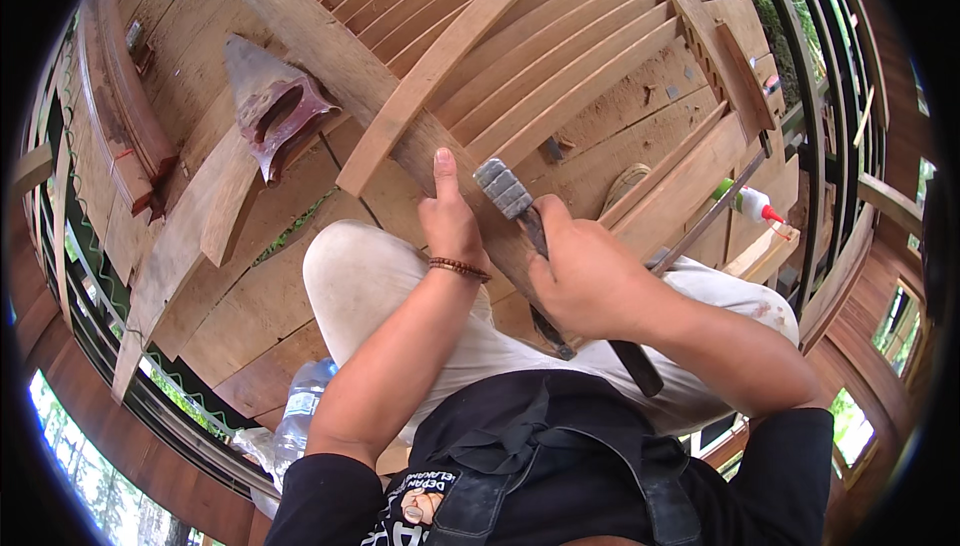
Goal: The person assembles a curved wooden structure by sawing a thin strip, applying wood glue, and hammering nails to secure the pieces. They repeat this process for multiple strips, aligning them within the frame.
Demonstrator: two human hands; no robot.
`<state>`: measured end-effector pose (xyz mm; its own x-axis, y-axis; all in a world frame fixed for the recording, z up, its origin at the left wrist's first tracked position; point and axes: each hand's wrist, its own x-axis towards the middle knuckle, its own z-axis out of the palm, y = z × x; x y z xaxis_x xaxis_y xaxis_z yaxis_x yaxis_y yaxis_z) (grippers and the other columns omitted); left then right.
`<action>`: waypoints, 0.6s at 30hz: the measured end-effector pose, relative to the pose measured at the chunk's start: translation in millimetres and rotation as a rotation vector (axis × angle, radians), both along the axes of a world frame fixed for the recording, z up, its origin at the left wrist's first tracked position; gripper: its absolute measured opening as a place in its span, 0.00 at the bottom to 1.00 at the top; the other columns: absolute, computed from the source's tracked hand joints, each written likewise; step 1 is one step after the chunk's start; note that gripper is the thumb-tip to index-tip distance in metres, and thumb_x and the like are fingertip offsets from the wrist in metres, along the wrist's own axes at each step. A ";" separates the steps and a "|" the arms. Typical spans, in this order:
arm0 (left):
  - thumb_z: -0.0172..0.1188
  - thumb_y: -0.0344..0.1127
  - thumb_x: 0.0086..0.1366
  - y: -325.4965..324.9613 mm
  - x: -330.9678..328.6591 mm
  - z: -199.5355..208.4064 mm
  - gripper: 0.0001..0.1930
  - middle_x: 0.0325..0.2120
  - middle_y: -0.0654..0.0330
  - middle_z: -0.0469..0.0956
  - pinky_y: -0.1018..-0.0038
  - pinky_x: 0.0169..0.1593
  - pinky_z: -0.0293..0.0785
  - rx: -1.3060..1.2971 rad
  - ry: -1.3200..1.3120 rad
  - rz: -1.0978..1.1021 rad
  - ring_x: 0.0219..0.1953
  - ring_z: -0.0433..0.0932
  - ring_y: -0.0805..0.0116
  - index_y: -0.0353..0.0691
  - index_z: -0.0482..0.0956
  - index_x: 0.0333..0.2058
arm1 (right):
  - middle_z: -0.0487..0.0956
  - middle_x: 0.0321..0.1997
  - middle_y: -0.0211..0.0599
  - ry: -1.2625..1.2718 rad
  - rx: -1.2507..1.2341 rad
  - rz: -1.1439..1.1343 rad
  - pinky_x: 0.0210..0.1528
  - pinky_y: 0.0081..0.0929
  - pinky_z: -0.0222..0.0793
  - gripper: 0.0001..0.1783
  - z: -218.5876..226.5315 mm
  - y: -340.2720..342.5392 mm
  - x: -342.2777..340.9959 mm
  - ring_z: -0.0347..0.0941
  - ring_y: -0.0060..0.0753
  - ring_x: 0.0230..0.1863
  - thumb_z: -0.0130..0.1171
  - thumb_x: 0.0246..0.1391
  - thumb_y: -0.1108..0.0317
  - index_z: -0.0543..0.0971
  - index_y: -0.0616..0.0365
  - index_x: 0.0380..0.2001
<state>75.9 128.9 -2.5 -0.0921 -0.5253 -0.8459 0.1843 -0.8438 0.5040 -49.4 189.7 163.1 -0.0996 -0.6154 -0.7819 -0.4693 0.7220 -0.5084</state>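
A long wooden plank (pixel 345 61) slants from the far left down to my lap. My left hand (pixel 452 221) is closed at its edge with the thumb pointing up; the other fingers are mostly hidden. In my right hand (pixel 590 276) is a hammer-like tool with a grey, block-shaped head (pixel 503 188) just right of my left hand, above the plank. Its dark handle (pixel 637 370) comes out below my fist. Under that fist, a narrow dark piece (pixel 551 332) lies along the plank's near end; I cannot make out its kind.
A curved wooden strip (pixel 450 61) crosses the plank, beside a row of curved slats (pixel 580 76). To the left lies a handsaw (pixel 285 111) with a dark red handle. A white, red-tipped bottle (pixel 755 206) lies at right, a plastic water bottle (pixel 303 411) at lower left.
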 end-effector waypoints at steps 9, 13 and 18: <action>0.61 0.58 0.71 -2.8 -5.4 18.2 0.34 0.48 0.52 0.80 0.64 0.52 0.78 0.075 0.065 -0.015 0.48 0.80 0.63 0.25 0.75 0.54 | 0.79 0.34 0.70 0.014 -0.040 0.029 0.46 0.57 0.73 0.21 -7.6 10.6 0.3 0.78 0.72 0.40 0.52 0.60 0.70 0.65 0.75 0.50; 0.61 0.58 0.71 -2.1 -1.9 11.6 0.34 0.48 0.51 0.80 0.64 0.53 0.77 -0.028 0.068 -0.017 0.48 0.80 0.63 0.24 0.76 0.53 | 0.81 0.39 0.63 -0.124 -0.013 -0.092 0.47 0.49 0.74 0.20 -9.7 8.0 -50.7 0.80 0.63 0.43 0.54 0.60 0.66 0.70 0.71 0.50; 0.59 0.59 0.72 -2.2 -3.8 16.9 0.32 0.45 0.51 0.82 0.64 0.51 0.79 -0.024 0.034 -0.029 0.45 0.81 0.63 0.26 0.78 0.49 | 0.81 0.43 0.59 -0.245 0.090 -0.207 0.50 0.44 0.73 0.21 -0.8 11.3 -71.6 0.80 0.57 0.48 0.55 0.61 0.64 0.73 0.68 0.52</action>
<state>72.0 126.7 14.4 -0.1360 -0.5424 -0.8290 0.1776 -0.8366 0.5182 -121.0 200.9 162.4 -0.0179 -0.5287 -0.8486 -0.1798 0.8366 -0.5175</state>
